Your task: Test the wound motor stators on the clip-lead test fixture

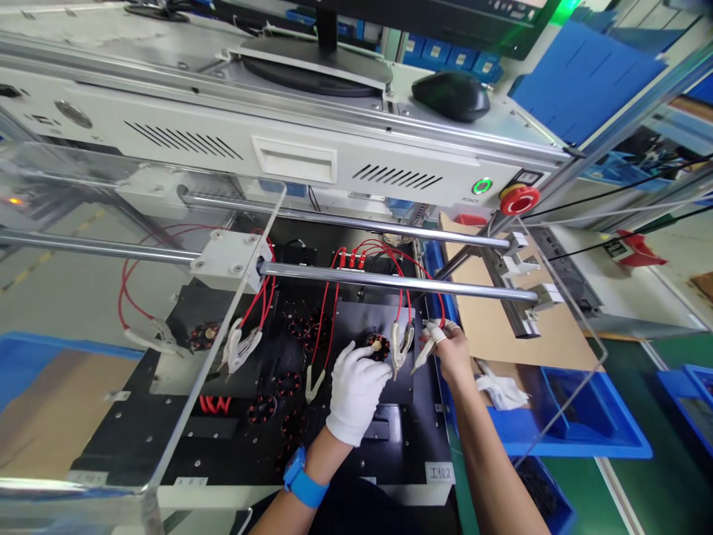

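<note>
My left hand, in a white glove, has its fingers and thumb curled at the near-left edge of a round motor stator with dark coils and a brass-coloured middle. The stator lies on a black plate. With white covers on its fingertips, my right hand grips a pale alligator clip on a red wire, its tip pointing down and left. Between both hands, two more clips hang together beside the stator. Another clip lies left of my left hand.
Several loose stators lie left of my hands. Two steel rails and a clear guard panel cross above the bench. A red emergency stop is at the back right. Blue trays and a crumpled glove lie right.
</note>
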### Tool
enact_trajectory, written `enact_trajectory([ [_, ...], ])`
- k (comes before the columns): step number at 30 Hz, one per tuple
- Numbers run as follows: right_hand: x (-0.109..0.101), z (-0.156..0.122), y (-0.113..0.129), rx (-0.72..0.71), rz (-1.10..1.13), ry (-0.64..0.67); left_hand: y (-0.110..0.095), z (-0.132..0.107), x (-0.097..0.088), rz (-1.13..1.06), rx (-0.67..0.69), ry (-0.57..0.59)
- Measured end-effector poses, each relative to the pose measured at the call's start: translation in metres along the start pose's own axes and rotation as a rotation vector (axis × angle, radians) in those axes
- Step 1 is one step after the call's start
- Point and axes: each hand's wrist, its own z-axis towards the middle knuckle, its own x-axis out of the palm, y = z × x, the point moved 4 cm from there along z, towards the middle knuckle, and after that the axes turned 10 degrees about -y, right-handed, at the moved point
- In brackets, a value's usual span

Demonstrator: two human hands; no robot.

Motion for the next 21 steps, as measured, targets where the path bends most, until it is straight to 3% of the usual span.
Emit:
enact_trajectory([
  [3, -0.004, 0.006, -0.007, -0.022, -0.014, -0.01, 0.002, -0.007, -0.007, 0.044, 0.028, 0.027],
  [6, -0.008, 0.009, -0.015, -0.12, -0.091, -0.077, 0.021, -0.026, -0.019, 0.207, -0.032, 0.04],
  [8, -0.009, 0.002, -0.011, -0.321, -0.2, -0.164, 0.044, -0.042, -0.025, 0.353, -0.185, -0.013],
  [10, -0.004, -0.015, 0.005, -0.618, -0.329, -0.181, 0.065, -0.055, -0.025, 0.462, -0.345, -0.075],
  [12, 0.013, -0.039, 0.023, -0.918, -0.446, 0.0, 0.079, -0.062, -0.018, 0.508, -0.458, -0.053],
  [14, 0.034, -0.067, 0.037, -1.163, -0.549, 0.342, 0.084, -0.062, -0.011, 0.508, -0.523, 0.042],
  [17, 0.057, -0.097, 0.038, -1.388, -0.737, 0.747, 0.077, -0.053, -0.018, 0.493, -0.545, 0.104],
  [21, 0.07, -0.104, 0.021, -1.479, -0.932, 0.862, 0.064, -0.038, -0.039, 0.236, -0.592, 0.077],
])
